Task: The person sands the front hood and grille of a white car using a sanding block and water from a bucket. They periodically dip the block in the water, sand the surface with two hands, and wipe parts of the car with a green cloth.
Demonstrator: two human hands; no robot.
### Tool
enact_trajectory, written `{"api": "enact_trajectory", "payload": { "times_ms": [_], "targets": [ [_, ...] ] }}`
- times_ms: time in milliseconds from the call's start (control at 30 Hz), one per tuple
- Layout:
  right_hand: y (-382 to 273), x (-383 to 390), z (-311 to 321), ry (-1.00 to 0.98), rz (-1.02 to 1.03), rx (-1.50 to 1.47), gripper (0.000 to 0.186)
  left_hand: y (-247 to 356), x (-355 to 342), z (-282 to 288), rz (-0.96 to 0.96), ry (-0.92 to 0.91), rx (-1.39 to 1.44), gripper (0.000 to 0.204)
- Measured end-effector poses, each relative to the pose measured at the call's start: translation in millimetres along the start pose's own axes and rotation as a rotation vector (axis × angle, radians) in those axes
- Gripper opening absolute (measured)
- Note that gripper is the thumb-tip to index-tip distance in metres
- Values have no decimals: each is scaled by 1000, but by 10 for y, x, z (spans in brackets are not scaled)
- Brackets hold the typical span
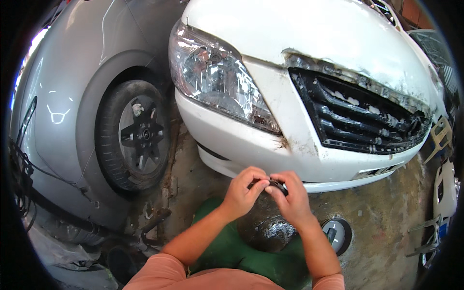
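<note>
Both my hands meet in front of my body, close to the lower bumper of a white car (pixel 232 128). My left hand (pixel 244 192) pinches one end of a small, dark, curved piece (pixel 279 186) between thumb and fingers. My right hand (pixel 291 198) grips the same piece from the other side. Most of it is hidden by the fingers, so its kind cannot be made out. Beyond the hands are the car's clear headlight (pixel 220 79) and its black grille (pixel 357 113), whose upper edge looks rough and damaged.
A grey car (pixel 63 96) with a black-spoked wheel (pixel 142 133) stands close on the left. A round container (pixel 337 236) sits on the wet concrete floor (pixel 377 217) by my right forearm. Cables (pixel 24 169) hang at far left; loose panels (pixel 444 188) lie at far right.
</note>
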State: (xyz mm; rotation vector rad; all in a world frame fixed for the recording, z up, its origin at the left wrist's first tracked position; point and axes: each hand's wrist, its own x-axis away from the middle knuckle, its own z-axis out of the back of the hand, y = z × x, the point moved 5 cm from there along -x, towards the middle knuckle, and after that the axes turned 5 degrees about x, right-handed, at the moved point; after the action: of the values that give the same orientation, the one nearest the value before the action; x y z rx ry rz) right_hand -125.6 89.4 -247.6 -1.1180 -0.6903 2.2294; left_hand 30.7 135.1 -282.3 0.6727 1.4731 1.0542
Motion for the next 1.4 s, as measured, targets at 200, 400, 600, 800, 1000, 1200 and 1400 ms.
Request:
{"api": "enact_trajectory", "payload": {
  "times_ms": [200,400,600,800,1000,1200,1400],
  "targets": [
    [-741,-1008,541,32,325,154,21,913,-973,277,-323,-109,-5,15],
    [-1042,-1832,974,159,607,948,15,1234,-2357,1285,-418,392,-315,40],
    [-909,-2345,835,-58,711,1325,5,898,-3334,1698,-516,713,-792,66],
    [-967,-2488,751,-148,737,1417,3,749,-3514,1668,-410,718,-1076,76],
    [-915,-2487,729,-146,723,1395,5,790,-3451,1667,-264,637,-1111,78],
    [-889,-2445,744,-93,686,1365,7,760,-3431,1703,-316,665,-1092,78],
    [-905,-2454,585,-72,643,1294,9,818,-3398,1673,-284,672,-1110,75]
  ]
}}
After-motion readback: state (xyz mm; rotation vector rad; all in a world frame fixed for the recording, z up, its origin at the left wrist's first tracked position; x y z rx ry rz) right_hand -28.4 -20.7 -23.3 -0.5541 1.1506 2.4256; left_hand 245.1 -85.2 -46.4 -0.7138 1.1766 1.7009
